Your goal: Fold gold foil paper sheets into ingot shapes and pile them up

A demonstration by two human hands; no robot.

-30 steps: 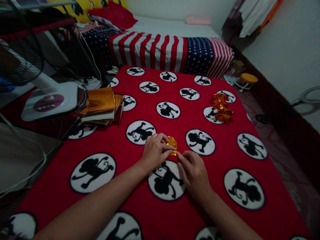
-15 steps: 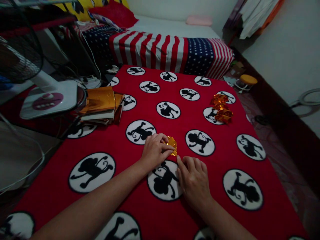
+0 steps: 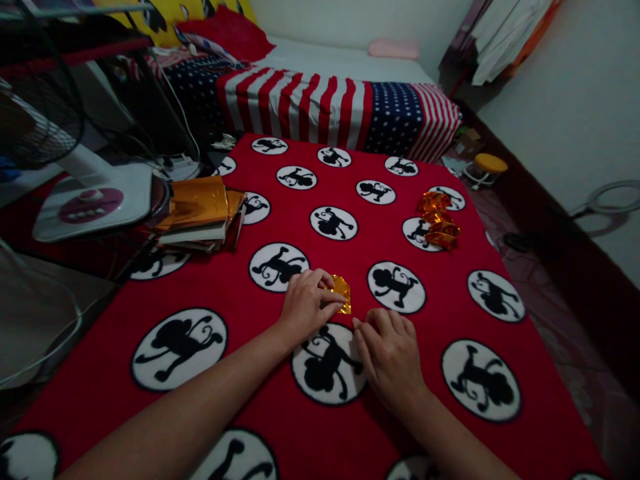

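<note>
- So the gold foil piece (image 3: pixel 343 288) I'm watching is small and shiny, creased, with straight edges and a slanted top right corner.
- It lies on a red cloth (image 3: pixel 250 347), soft and fuzzy looking, printed with black monkeys in white ovals.
- Orange foil (image 3: pixel 440 223) sits crumpled and glossy near the cloth's right edge, well apart from the hands.
- Over near the left edge there's a stack of sheets (image 3: pixel 200 203), orange foil-like on top, paler layers below, just beside the smooth white fan base (image 3: pixel 95 200).
- For elbow room, I get a broad stretch of cloth ahead of the hands and more out right, where the edge drops to the floor.
- My left hand (image 3: pixel 306 303) covers the foil's left side, thumb and forefinger close together on it; pinching or just pressing down, I can't tell.
- My right hand (image 3: pixel 390 347) is just beside the foil's near right corner, apart from it, fingers curled. Can't tell if the tips meet.
</note>
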